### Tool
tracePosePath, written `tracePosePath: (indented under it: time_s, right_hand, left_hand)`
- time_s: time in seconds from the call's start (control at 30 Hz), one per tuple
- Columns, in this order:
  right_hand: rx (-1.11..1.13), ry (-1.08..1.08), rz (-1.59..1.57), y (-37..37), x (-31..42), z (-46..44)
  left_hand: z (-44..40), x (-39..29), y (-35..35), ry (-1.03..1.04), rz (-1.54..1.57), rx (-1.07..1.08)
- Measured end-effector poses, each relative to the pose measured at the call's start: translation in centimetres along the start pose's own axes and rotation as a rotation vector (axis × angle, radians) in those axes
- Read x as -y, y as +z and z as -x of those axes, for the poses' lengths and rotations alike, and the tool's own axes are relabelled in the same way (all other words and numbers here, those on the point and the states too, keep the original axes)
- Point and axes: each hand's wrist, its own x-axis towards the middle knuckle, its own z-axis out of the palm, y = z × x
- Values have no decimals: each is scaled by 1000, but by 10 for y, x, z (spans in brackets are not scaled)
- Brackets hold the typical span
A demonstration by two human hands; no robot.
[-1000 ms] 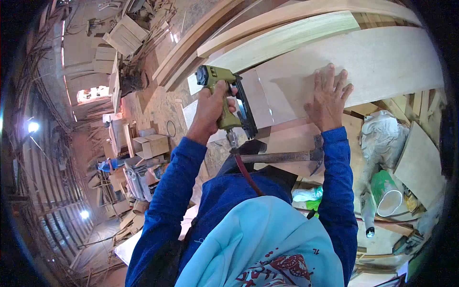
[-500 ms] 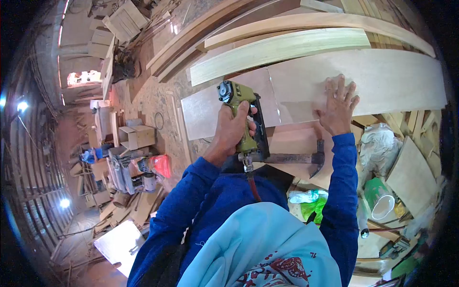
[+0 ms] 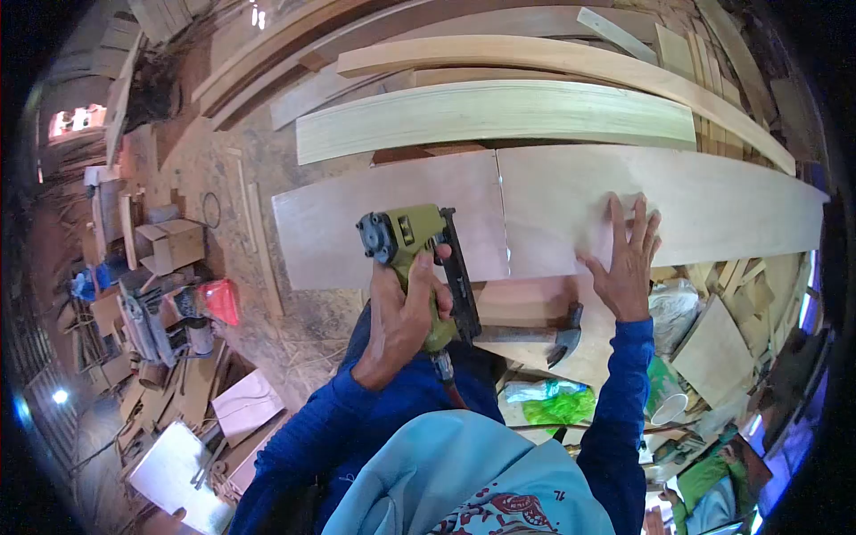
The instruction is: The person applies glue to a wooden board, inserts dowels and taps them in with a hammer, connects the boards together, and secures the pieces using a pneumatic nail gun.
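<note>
My left hand (image 3: 401, 303) is wrapped round the grip of an olive-green air nail gun (image 3: 419, 227). The gun has a black magazine, and a hose fitting at its lower end. It is over the near edge of a long pale plywood panel, left of the seam. The panel's left piece (image 3: 357, 214) and right piece (image 3: 740, 192) meet at that seam. My right hand (image 3: 627, 259) lies palm down on the right piece, fingers apart, holding nothing. Between my hands and nearer my body lies a claw hammer (image 3: 563, 335), its handle pointing left.
Beyond the panel lie a pale plank (image 3: 499, 111) and longer boards (image 3: 553, 55). A cardboard box (image 3: 171, 247) and a red bag (image 3: 218, 301) sit among scraps at left. At right are a green-and-white bucket (image 3: 664, 397) and another person (image 3: 709, 490) in green.
The view has shifted, with the person in green now visible at lower right. My left hand has moved the nail gun left and nearer me, away from the seam. My right hand stays on the panel.
</note>
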Motion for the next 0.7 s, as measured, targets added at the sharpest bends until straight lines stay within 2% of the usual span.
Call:
tracePosePath:
  time_s: [0.3,0.37,0.53,0.6,0.7]
  right_hand:
    - [88,-7,-47,-17,10,-7]
    - [88,-20,-46,-17,11,-8]
    - [101,-25,-62,-17,8,-10]
    - [36,-114,-43,-8,-5,-9]
    - [20,-87,1,-6,-4,-8]
  left_hand:
    - [-19,4,-22,-42,56,127]
    - [-22,4,-24,-36,130,118]
    - [-22,6,-22,-37,74,84]
    - [-23,7,-24,-32,39,120]
    - [-8,-1,-11,-63,55,131]
